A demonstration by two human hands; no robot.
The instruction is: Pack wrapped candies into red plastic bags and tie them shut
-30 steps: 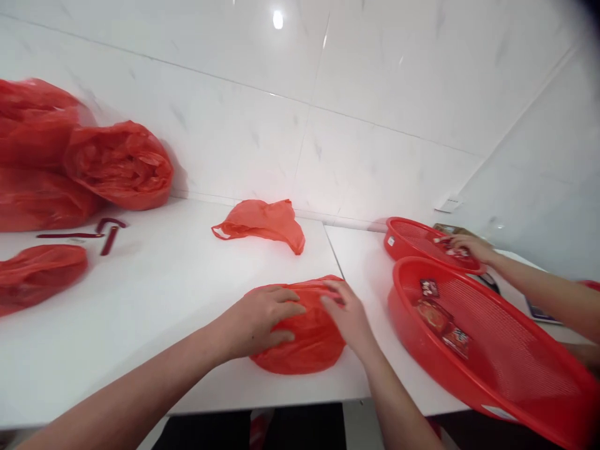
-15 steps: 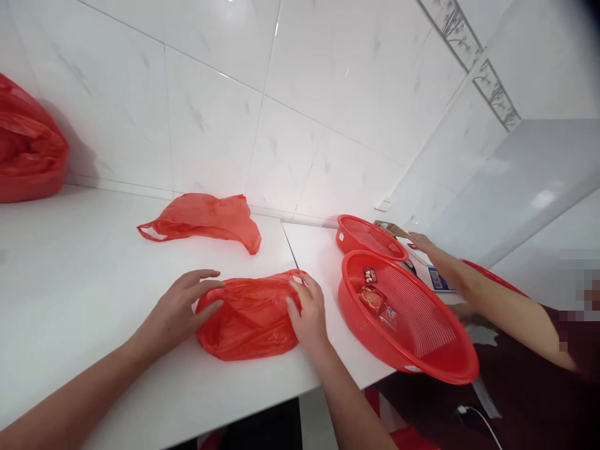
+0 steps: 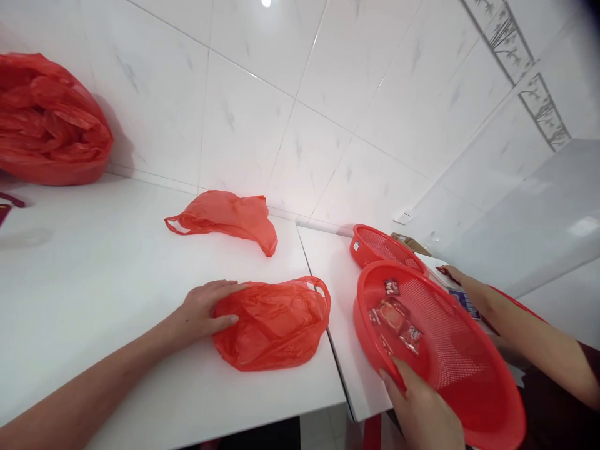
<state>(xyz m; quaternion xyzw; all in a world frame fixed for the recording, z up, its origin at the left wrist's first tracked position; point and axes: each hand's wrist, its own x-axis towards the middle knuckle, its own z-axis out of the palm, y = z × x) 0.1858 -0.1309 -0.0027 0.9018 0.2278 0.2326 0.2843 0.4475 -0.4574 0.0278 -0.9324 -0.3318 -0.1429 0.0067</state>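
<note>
My left hand (image 3: 205, 310) lies flat with fingers stretched out on the left edge of a crumpled red plastic bag (image 3: 274, 325) on the white table (image 3: 94, 300). My right hand (image 3: 424, 412) grips the near rim of a large red mesh basket (image 3: 450, 369), thumb over the edge. Inside the basket lie several small red snack packets (image 3: 394, 315).
A second red bag (image 3: 225, 215) lies further back. Big stuffed red bags (image 3: 47, 119) sit at the far left against the tiled wall. A smaller red basket (image 3: 382, 245) stands behind the large one. Another person's arm (image 3: 515, 325) reaches in from the right.
My right hand left the red bag and moved right onto the rim of the large basket. My left hand stays on the bag. The other person's hand drew back from the far basket.
</note>
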